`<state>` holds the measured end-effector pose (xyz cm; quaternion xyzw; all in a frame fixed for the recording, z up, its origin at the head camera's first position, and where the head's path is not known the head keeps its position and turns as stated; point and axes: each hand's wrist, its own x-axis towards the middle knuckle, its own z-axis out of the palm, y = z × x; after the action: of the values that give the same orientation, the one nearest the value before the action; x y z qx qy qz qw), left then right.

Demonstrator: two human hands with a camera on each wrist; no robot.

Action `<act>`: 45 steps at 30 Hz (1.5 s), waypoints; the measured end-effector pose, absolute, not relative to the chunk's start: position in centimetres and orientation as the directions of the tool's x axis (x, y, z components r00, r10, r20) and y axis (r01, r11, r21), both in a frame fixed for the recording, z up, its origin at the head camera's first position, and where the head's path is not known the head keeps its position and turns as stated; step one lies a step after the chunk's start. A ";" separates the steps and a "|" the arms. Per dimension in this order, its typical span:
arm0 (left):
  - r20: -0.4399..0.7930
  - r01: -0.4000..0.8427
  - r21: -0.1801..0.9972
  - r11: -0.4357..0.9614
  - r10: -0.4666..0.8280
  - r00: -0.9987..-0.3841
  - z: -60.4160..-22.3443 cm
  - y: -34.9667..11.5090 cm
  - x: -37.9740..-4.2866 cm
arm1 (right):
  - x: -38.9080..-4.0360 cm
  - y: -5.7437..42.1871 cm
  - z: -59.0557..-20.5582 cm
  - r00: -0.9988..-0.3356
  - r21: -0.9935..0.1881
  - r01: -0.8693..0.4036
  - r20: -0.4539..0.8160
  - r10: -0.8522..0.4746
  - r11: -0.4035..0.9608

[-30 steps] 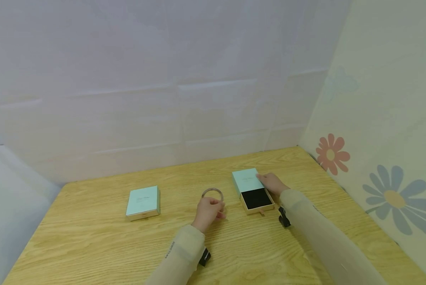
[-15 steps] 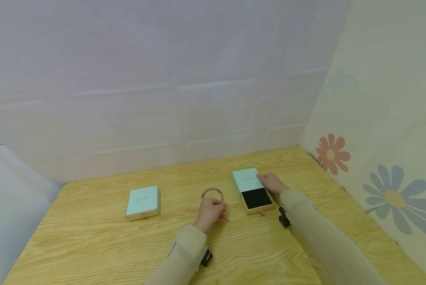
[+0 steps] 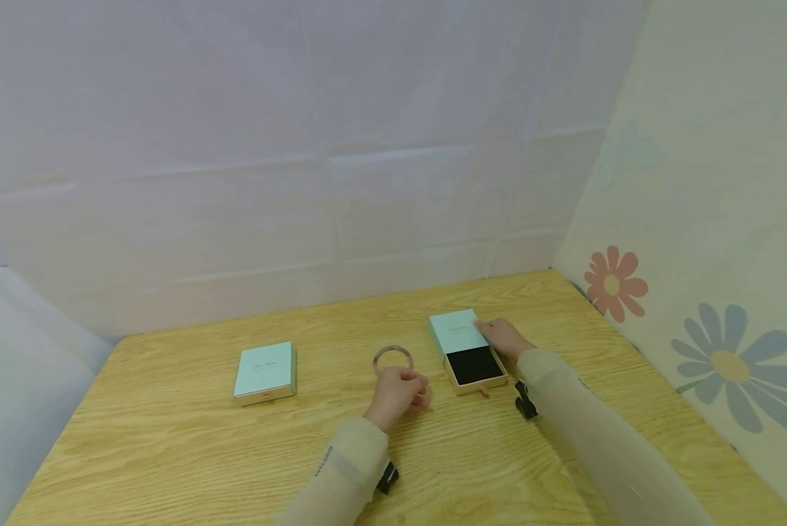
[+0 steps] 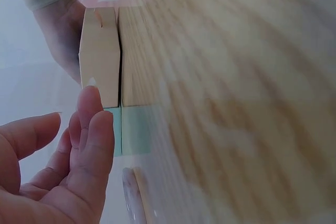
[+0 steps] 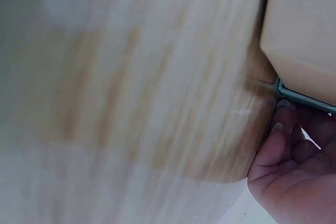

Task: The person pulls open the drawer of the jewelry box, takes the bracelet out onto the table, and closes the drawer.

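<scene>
My left hand (image 3: pixel 396 394) is just in front of a brownish bangle (image 3: pixel 393 347) that lies flat on the wooden table. In the left wrist view its thumb stands apart from the fingers (image 4: pixel 97 145), and nothing is between them; the bangle (image 4: pixel 135 195) lies beyond. At the right, my right hand (image 3: pixel 503 339) grips the right side of a pale green jewelry box (image 3: pixel 457 330), thumb at the top edge. The box's tan drawer is pulled partway out toward me, showing a black lining (image 3: pixel 473 365). In the right wrist view the fingertips (image 5: pixel 283 104) are low against the box's side.
A second pale green box (image 3: pixel 264 369), fully slid together, sits on the left of the table (image 3: pixel 169 438). A ribbon tab (image 3: pixel 484 391) hangs from the drawer's front. Behind rises a pale cloth-like backdrop (image 3: pixel 393 219), with a flower-printed one (image 3: pixel 696 219) at the right.
My left hand has drawn back slightly toward me and to the right, away from the bangle, which stays in place. My right hand and the box have not moved.
</scene>
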<state>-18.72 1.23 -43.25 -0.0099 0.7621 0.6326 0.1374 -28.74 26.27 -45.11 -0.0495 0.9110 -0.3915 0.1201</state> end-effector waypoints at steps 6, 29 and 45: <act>-0.226 -0.192 0.962 0.194 0.171 -0.959 -43.1 1.4 -18.5 | -29.2 26.7 -45.6 -0.968 -0.730 -0.016 -0.158 -0.192 0.683; -0.242 -0.207 0.963 0.175 0.207 -0.948 -43.6 2.5 -18.1 | -28.2 25.6 -44.6 -0.969 -0.723 0.004 -0.173 -0.176 0.691; -0.231 -0.191 0.964 0.187 0.228 -0.946 -43.7 3.4 -17.8 | -28.4 25.8 -44.9 -0.967 -0.721 0.009 -0.182 -0.176 0.693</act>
<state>-17.76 3.38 -43.70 0.0123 0.7528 0.6374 0.1640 -28.42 25.79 -44.93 -0.0458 0.9123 -0.3890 0.1194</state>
